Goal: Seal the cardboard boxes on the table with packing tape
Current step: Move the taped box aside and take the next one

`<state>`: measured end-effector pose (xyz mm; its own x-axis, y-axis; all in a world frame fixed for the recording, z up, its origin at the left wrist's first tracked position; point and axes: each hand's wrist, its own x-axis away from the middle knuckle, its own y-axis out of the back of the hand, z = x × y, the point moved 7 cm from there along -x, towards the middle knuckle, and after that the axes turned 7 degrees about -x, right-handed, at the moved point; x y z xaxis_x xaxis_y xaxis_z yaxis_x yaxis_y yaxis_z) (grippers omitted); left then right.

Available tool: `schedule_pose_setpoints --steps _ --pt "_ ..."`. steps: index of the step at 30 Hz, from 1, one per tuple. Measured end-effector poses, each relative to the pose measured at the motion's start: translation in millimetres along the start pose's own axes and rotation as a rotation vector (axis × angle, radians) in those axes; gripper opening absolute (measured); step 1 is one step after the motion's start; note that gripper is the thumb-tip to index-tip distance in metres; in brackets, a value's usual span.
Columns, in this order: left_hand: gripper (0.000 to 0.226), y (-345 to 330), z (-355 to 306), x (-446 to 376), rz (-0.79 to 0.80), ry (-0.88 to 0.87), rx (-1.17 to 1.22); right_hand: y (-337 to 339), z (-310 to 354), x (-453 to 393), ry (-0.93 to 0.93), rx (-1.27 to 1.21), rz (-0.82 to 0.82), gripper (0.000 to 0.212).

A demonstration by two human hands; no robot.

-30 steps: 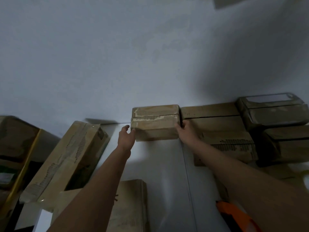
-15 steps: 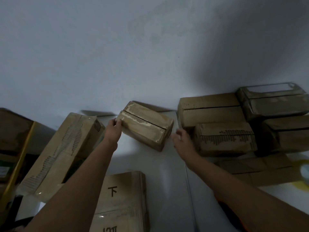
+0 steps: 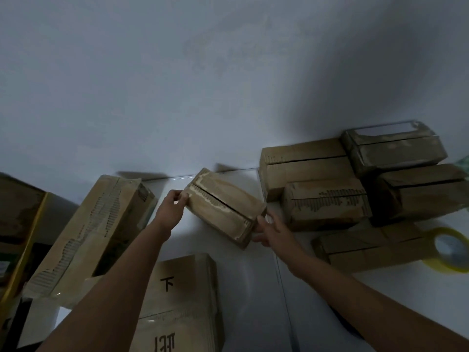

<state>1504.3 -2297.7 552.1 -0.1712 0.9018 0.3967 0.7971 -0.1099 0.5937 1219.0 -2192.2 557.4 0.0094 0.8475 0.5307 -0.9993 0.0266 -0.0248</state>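
Note:
A small cardboard box [image 3: 223, 208] with a dark slit between its top flaps sits turned at an angle in the middle of the white table [image 3: 253, 288]. My left hand [image 3: 171, 210] grips its far left corner with curled fingers. My right hand [image 3: 270, 228] touches its near right end with spread fingers. A roll of yellowish packing tape [image 3: 449, 248] lies flat at the right edge of the table. A stack of several brown boxes [image 3: 327, 199] stands at the back right against the wall.
A long taped box [image 3: 94, 229] leans at the left. A box with black printed characters [image 3: 182, 301] lies near me between my arms. A yellow-edged box [image 3: 20, 224] sits at the far left. A grey wall [image 3: 228, 85] rises behind the table.
The small box has been pulled away from the stack and turned at an angle. My right hand came off it half a second ago and now touches its near end. The tape roll has come into view.

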Motion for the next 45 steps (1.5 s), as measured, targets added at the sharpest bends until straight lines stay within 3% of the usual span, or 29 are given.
schedule_pose_setpoints --steps 3,7,9,12,15,21,24,27,32,40,45 --pt "0.036 -7 -6 10 0.090 -0.037 -0.040 15 -10 16 -0.028 0.065 -0.023 0.040" --pt "0.062 -6 -23 36 -0.095 -0.017 0.010 39 13 18 0.160 0.374 -0.215 0.041" --pt "0.064 -9 -29 56 -0.147 0.031 0.133 33 29 16 0.227 0.372 -0.183 0.047" --pt "0.056 -28 -43 85 -0.039 0.020 0.183 20 29 16 0.160 0.341 -0.047 0.050" --pt "0.035 -54 -62 109 0.109 -0.048 0.202 23 16 32 0.129 0.332 -0.034 0.046" --pt "0.067 -96 -68 139 0.144 -0.154 -0.211 31 -32 80 0.096 0.272 0.050 0.017" --pt "0.090 -120 -61 161 0.118 -0.198 -0.642 34 -48 95 0.088 0.259 0.094 0.022" --pt "0.102 -138 -58 178 0.140 -0.260 -0.798 50 -53 98 0.072 0.213 0.037 0.024" --pt "0.097 -137 -56 191 0.163 -0.377 -0.900 86 -50 97 0.102 0.226 -0.118 0.023" --pt "0.099 -143 -41 212 0.485 -0.698 -1.029 106 -48 112 0.199 0.356 -0.251 0.020" --pt "0.104 -145 -34 215 0.642 -0.780 -1.039 118 -59 129 0.233 0.387 -0.348 0.011"
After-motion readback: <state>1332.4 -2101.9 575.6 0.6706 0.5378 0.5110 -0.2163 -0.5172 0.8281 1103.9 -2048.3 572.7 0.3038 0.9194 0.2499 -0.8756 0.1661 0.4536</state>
